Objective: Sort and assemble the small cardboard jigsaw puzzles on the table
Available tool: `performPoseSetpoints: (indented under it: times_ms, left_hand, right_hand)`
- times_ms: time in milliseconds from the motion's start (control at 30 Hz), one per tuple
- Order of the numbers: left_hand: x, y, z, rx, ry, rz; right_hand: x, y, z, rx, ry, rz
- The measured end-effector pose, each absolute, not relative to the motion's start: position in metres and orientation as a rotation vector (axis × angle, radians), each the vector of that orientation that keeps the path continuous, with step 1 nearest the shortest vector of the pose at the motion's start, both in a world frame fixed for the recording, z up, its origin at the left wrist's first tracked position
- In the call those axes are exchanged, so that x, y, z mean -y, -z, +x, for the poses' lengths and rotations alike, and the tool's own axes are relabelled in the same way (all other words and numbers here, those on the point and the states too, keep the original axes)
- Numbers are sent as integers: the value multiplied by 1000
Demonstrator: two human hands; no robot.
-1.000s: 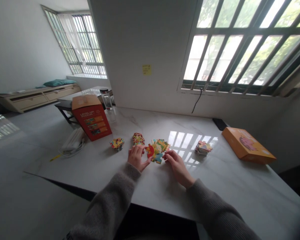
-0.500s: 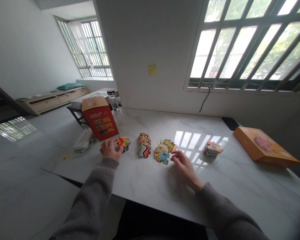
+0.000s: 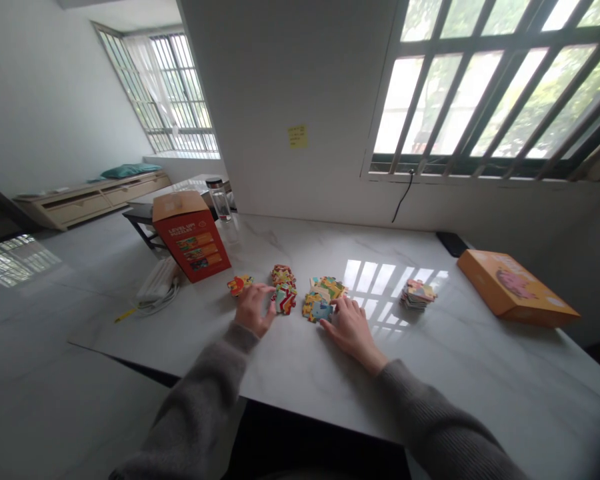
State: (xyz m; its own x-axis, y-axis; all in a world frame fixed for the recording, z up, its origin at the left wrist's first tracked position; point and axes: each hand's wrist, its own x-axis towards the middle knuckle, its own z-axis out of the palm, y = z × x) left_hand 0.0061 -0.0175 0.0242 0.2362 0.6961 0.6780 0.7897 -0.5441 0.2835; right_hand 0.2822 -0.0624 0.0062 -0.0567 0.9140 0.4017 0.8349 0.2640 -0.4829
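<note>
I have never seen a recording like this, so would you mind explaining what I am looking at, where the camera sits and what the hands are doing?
There is no machine here. A person wears one camera on the head, looking forward and down, so the two grey sleeves at the bottom are that person's own arms. The left hand lies on the white table between a small puzzle pile and a taller puzzle stack, with its fingertips close to the stack. The right hand rests its fingertips on the near edge of a joined patch of pieces. Neither hand visibly holds anything. Further right sits another pile. A red box stands at the left and a flat orange box lies at the far right.
</note>
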Motion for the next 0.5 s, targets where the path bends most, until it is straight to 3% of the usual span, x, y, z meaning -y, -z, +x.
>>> performPoseSetpoints:
  times_ms: [100,200,333,500]
  left_hand:
    - [30,-22,46,1296,1037,-2614]
    - [36,-20,66,1183,928,-2747]
    - [36,-17,70,1133,891,-2815]
    - [33,-17,64,1066,914,-2829]
  right_hand:
    - [59,-6,283,1861,-204,-1568]
    - [58,-8,287,1706,-511,-1433]
    - [60,-12,288,1490,-869,-1268]
    - [68,-19,281,1416,-1032,-1192]
